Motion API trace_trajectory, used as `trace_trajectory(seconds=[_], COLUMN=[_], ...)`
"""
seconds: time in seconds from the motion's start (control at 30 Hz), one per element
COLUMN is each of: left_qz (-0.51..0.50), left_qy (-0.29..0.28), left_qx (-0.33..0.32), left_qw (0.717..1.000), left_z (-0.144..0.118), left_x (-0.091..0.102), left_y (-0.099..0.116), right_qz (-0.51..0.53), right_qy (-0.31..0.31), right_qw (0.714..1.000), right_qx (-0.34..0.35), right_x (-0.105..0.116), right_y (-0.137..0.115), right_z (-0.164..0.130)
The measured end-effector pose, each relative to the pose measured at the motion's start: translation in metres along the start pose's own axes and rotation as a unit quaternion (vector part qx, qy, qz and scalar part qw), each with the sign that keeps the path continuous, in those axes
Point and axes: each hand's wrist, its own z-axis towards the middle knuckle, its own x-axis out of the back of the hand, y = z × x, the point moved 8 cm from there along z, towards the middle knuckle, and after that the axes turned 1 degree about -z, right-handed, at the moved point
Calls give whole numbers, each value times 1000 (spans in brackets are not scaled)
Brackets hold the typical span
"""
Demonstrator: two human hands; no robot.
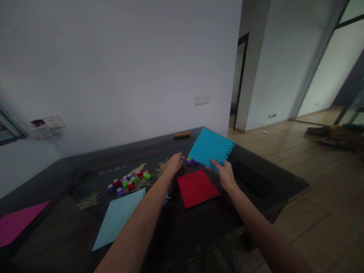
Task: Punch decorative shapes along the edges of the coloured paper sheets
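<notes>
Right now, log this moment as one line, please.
left hand: on a small purple punch | right hand: grip on blue sheet, lifted | red sheet: flat on dark table

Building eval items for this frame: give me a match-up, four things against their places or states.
Things:
1. bright blue paper sheet with punched edges
2. red paper sheet with punched edges
3. pale blue paper sheet
4. magenta paper sheet

Places:
A. flat on the table, under the left forearm
B. lifted, held by the right hand
C. far left table edge
D. flat between both hands

Pairs: 1-B, 2-D, 3-A, 4-C
</notes>
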Motion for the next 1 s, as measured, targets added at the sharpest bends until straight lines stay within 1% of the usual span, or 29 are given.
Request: trace_trajectory(seconds=[0.13,0.27,0.43,0.6,0.73,0.83,0.93,1.0], left_qz=[23,20,-16,-62,-103,-135,-176,-208], left_qy=[-17,-21,-8,17,37,51,58,56], left_qx=[19,26,33,48,62,75,74,61], left_qw=[999,999,999,997,992,987,980,975], left_z=[9,13,18,21,17,7,-13,-34], left_x=[-14,-25,-31,-32,-28,-18,-5,5], left_y=[-6,-12,-16,-22,-24,-24,-23,-20], right_qz=[0,8,16,22,15,1,-16,-33], right_qy=[-1,-8,-6,5,1,-4,-14,-26], right_qw=[1000,1000,1000,1000,1000,1000,1000,999], right_qx=[-7,-7,-2,-3,-3,-1,-2,-2], right_x=[-5,-9,-8,-6,-6,-3,0,0], right_y=[-3,-3,-2,1,2,3,8,13], right_z=[-2,-4,-3,-2,-2,-1,1,3])
